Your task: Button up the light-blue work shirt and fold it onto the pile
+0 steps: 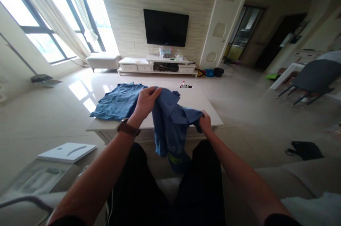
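Note:
A blue shirt [173, 126] hangs between my two hands, its lower part drooping in front of the table edge toward my knees. A yellow-green mark shows near its bottom. My left hand [146, 102], with a brown watch on the wrist, pinches the cloth at the shirt's upper left. My right hand [205, 123] is closed on a corner of the cloth at the right; part of its fingers is hidden. Other blue clothes [119, 101] lie spread flat on the left side of the white table [205, 107], just beyond my left hand.
A red-capped item [183, 84] stands at the table's far edge. A white box [68, 152] lies on a side table at left. Beyond are a TV stand [135, 66] and a television [166, 27]. A grey chair [317, 75] and a black bag [306, 150] are at right.

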Action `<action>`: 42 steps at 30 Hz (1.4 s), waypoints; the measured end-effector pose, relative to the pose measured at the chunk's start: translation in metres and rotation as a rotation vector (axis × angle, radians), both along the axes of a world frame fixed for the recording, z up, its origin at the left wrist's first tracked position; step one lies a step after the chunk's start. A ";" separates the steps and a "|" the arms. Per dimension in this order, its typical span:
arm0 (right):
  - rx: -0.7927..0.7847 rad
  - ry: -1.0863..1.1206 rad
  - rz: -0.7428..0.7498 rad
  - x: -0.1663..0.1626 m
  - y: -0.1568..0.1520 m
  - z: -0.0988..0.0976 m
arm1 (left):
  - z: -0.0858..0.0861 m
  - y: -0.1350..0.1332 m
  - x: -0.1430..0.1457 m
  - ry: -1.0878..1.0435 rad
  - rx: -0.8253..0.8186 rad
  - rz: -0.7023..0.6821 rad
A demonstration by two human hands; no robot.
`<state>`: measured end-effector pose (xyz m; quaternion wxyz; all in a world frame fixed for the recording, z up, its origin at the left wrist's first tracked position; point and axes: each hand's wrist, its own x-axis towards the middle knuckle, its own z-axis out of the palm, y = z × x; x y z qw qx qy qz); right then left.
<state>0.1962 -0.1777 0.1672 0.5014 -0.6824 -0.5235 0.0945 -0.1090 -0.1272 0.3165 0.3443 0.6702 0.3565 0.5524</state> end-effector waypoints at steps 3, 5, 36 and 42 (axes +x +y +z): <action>0.072 0.029 0.024 0.028 -0.011 0.049 | -0.018 0.003 -0.030 0.198 -0.246 -0.235; -0.026 0.012 0.197 0.041 -0.030 0.082 | -0.032 0.001 -0.055 0.298 -0.380 -0.344; 0.368 -0.760 -0.203 0.094 0.248 0.204 | 0.055 0.331 -0.053 0.311 0.491 0.555; -0.306 -0.582 0.007 0.096 0.209 -0.016 | -0.169 0.297 -0.074 0.655 0.026 0.474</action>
